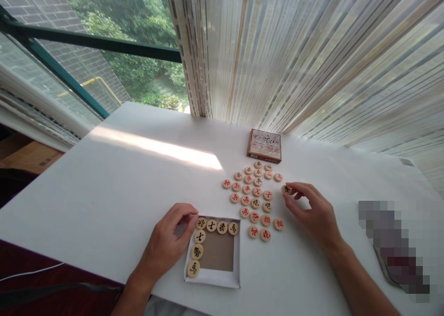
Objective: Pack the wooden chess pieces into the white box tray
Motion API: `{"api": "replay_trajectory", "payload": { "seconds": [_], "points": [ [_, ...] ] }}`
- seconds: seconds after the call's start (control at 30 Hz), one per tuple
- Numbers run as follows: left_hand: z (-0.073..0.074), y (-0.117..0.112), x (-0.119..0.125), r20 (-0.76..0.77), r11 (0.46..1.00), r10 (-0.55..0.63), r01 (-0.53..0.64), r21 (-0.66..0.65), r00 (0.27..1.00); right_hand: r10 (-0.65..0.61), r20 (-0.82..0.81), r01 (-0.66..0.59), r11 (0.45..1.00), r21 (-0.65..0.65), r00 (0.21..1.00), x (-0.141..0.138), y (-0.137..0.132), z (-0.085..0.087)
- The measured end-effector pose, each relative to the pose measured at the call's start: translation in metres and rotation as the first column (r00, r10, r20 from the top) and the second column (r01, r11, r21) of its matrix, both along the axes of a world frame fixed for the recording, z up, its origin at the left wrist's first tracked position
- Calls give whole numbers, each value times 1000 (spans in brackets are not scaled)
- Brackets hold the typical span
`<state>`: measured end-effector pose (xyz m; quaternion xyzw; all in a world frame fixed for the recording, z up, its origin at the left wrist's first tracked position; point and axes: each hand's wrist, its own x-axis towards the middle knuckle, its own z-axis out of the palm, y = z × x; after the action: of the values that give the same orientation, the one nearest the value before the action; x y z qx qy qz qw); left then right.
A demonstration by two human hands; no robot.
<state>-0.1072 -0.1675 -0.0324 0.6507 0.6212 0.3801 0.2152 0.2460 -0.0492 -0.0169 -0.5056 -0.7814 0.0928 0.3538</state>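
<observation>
Between the thumb and fingertips of my right hand (314, 212) is a round wooden Chinese chess piece (286, 189) with a black character, just right of the loose pieces. My left hand (169, 235) pinches the top left corner of a shallow white box tray (236, 279). Inside the tray, black-lettered pieces (222, 227) line the top side and the left side, forming an L; its brown bottom shows elsewhere. Several loose pieces with red or black characters, such as a red one (266, 220), lie face up in rough rows between the tray and my right hand.
A closed box lid (265, 145) with Chinese lettering lies behind the loose pieces on the white table (138, 182). At the right is a pixelated object (393, 251). Striped curtains (294, 52) and a window border the far side. A sunlit strip crosses the table.
</observation>
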Motion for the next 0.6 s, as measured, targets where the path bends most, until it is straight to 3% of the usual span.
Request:
{"api": "replay_trajectory", "payload": {
  "seconds": [0.2,0.33,0.47,0.6],
  "points": [
    [6,-3,1,4,997,10,-10,77,1000,106,1,-106,992,-63,994,-16,-27,28],
    [18,-10,8,4,995,2,-2,98,1000,248,-87,-254,965,-60,965,-40,-61,37],
    [33,-18,25,94,997,-73,76,-27,993,279,-214,-289,957,-17,936,-73,-94,32],
    [42,-20,45,224,965,-138,182,-190,965,271,-309,-281,960,12,912,-99,-115,24]
  ]
}}
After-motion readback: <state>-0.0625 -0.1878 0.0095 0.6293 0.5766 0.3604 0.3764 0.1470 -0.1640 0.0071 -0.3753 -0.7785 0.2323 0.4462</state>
